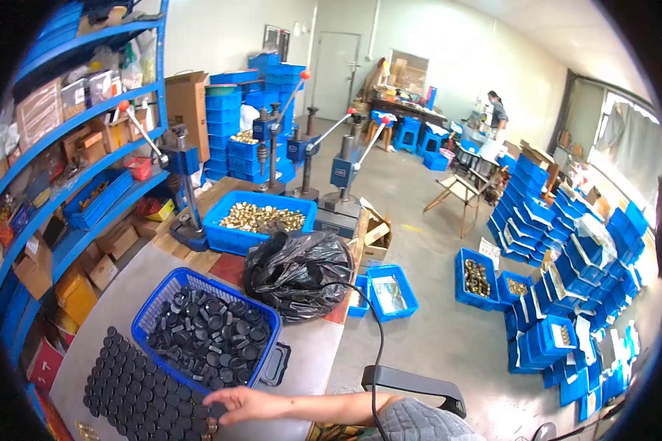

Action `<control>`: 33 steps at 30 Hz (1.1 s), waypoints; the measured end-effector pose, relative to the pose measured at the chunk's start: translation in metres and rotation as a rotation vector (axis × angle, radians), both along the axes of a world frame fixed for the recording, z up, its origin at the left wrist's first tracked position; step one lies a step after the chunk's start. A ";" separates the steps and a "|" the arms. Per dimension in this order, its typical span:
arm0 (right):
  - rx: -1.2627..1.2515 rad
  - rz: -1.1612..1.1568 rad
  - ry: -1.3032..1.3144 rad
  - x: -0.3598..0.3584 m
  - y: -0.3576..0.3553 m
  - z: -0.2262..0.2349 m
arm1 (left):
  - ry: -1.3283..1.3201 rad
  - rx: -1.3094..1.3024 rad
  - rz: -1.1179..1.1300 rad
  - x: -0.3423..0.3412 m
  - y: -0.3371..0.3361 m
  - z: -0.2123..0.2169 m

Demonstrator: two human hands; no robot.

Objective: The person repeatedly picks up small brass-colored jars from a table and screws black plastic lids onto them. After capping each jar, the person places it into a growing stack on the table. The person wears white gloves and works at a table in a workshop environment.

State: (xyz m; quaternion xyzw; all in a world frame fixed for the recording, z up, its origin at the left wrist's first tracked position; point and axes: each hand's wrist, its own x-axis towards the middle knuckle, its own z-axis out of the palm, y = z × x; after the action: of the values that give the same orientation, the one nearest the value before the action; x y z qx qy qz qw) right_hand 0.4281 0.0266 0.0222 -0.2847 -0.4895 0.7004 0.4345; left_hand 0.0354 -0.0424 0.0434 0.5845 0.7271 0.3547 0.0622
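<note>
My right hand [241, 405] reaches in from the lower right, over the near right corner of a block of black round caps [143, 389] set out in close rows on the table. Its thumb and fingers are curled about one dark cap [217, 411] at the edge of the block. Just behind stands a blue basket [278, 323] heaped with loose black caps [206, 331]. A few small brass pieces [87, 431] lie at the near left. My left hand is out of view.
A black plastic bag [298, 272] and a blue bin of brass parts [261, 217] sit behind the basket, near several hand presses [343, 173]. Blue shelving [110, 158] lines the left. A black cable [379, 345] hangs beside the table. Another person [499, 116] stands far back.
</note>
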 end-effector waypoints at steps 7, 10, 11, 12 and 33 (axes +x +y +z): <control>0.420 0.247 -0.317 -0.056 -0.025 -0.055 | -0.852 -0.164 -0.188 0.158 -0.021 -0.004; 0.453 0.057 -0.095 -0.027 -0.044 -0.020 | -0.817 -0.179 -0.280 0.188 -0.024 -0.014; 0.372 0.096 -0.107 -0.020 -0.046 -0.022 | -0.804 -0.181 -0.309 0.192 -0.025 -0.016; 0.293 0.138 -0.117 -0.012 -0.047 -0.026 | -0.790 -0.179 -0.335 0.195 -0.026 -0.016; 0.547 0.169 -0.293 0.005 -0.041 -0.022 | -0.209 -0.113 -0.775 0.210 -0.040 -0.002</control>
State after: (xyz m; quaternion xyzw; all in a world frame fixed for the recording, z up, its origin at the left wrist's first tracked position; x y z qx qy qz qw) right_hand 0.4335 -0.0141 -0.0001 -0.2136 -0.7389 0.5281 0.3598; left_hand 0.2457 -0.0823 0.0414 0.7718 0.4609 0.3221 0.2970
